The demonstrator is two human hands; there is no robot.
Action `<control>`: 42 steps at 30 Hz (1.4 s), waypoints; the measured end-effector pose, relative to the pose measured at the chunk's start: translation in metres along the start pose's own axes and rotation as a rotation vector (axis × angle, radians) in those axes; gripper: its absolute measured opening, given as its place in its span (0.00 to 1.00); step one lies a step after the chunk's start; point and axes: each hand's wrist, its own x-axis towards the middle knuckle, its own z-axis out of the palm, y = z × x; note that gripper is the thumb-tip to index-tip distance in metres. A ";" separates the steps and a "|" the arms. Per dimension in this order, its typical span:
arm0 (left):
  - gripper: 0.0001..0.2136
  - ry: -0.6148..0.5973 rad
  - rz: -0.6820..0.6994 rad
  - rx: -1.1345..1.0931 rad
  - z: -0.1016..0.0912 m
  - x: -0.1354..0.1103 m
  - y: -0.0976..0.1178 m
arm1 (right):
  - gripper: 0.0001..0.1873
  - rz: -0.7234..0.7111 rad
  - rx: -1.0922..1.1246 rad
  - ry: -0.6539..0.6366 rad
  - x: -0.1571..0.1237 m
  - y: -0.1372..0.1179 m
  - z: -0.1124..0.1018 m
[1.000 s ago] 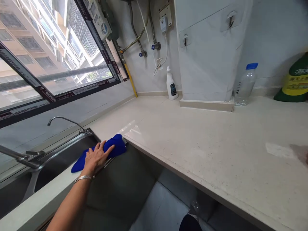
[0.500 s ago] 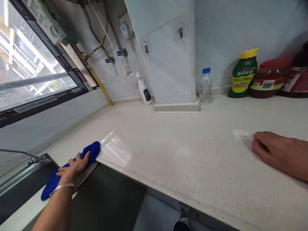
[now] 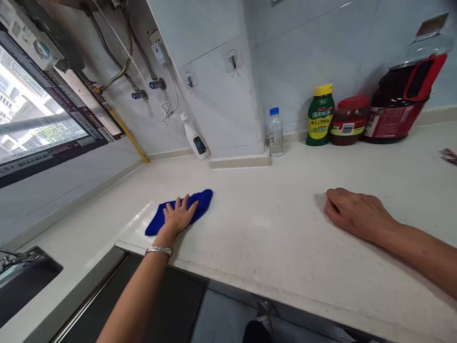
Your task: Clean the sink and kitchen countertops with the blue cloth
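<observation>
On the tabletop (image 3: 278, 238), left hand (image 3: 178, 216) presses flat, grip wide, on blue cloth (image 3: 200, 202); right hand (image 3: 357, 214) rests loosely curled, holding nothing.

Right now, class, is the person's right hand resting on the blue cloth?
No, the right hand lies on the bare countertop, well apart from the blue cloth, which the left hand presses flat.

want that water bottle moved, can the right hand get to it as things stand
Probably yes: the right hand rests empty on the countertop, with only bare surface between it and the water bottle by the wall.
</observation>
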 end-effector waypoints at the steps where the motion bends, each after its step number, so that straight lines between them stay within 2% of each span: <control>1: 0.36 0.005 0.027 -0.003 0.001 -0.006 0.017 | 0.10 0.000 -0.005 -0.014 0.000 -0.001 -0.002; 5: 0.35 0.007 0.134 -0.015 0.001 -0.037 0.069 | 0.10 0.004 0.006 -0.052 0.003 -0.003 -0.008; 16: 0.34 0.032 0.531 -0.055 0.005 -0.146 0.180 | 0.14 0.010 0.093 -0.092 0.007 -0.003 -0.016; 21: 0.35 0.032 0.685 -0.078 0.002 -0.189 0.220 | 0.15 -0.026 0.123 -0.061 0.009 0.005 -0.018; 25: 0.36 -0.008 0.791 -0.105 -0.004 -0.214 0.239 | 0.15 -0.095 0.163 -0.073 0.010 0.015 -0.024; 29: 0.38 -0.039 0.828 -0.144 -0.003 -0.222 0.246 | 0.13 -0.098 0.189 -0.085 0.011 0.022 -0.028; 33: 0.39 -0.015 0.834 -0.148 0.000 -0.220 0.253 | 0.12 -0.096 0.222 -0.064 0.016 0.027 -0.024; 37: 0.38 -0.033 0.826 -0.146 -0.003 -0.210 0.264 | 0.13 -0.073 0.211 -0.059 0.020 0.032 -0.020; 42: 0.38 -0.028 0.795 -0.136 -0.007 -0.186 0.274 | 0.15 0.053 0.116 -0.045 0.016 0.041 -0.021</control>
